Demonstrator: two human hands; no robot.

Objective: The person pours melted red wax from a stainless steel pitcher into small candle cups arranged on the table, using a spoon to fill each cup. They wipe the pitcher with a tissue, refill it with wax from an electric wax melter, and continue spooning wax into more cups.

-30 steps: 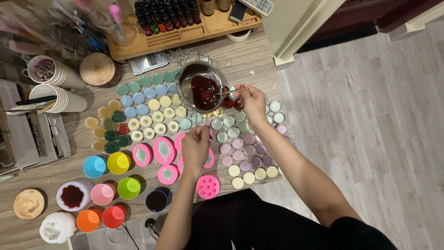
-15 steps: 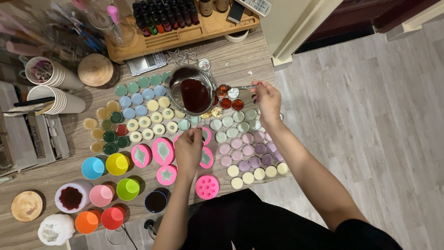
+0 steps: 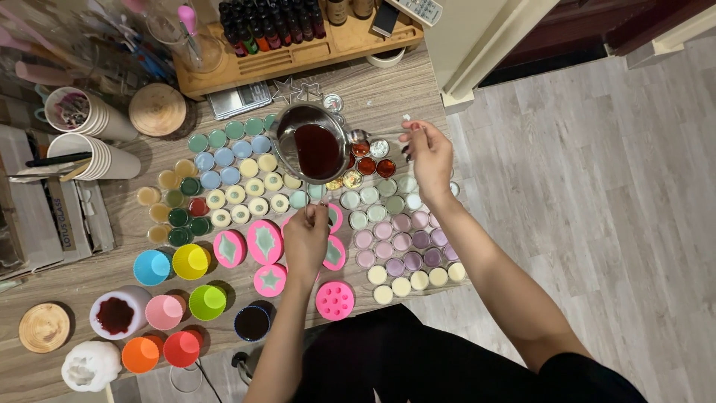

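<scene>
My left hand [image 3: 306,237] grips the handle of a metal pitcher [image 3: 313,149] filled with dark red liquid, held above rows of small round tins [image 3: 388,224] on the wooden table [image 3: 388,82]. Three tins [image 3: 369,166] right of the pitcher hold red liquid. My right hand [image 3: 426,155] hovers at the table's right side, its fingers pinched on a thin stick with a white tip [image 3: 406,119]. Pink silicone moulds [image 3: 265,240] lie beside my left hand.
Coloured cups [image 3: 192,261] and a jar of dark red wax [image 3: 115,315] stand at the front left. A wooden rack of small bottles [image 3: 298,45], paper cups [image 3: 89,153] and a small scale [image 3: 239,99] line the back. The table's right edge meets grey floor [image 3: 597,186].
The pitcher has shifted left, away from the red tins. My right hand has drawn back to the right with the stick, and my left hand has moved slightly nearer to me.
</scene>
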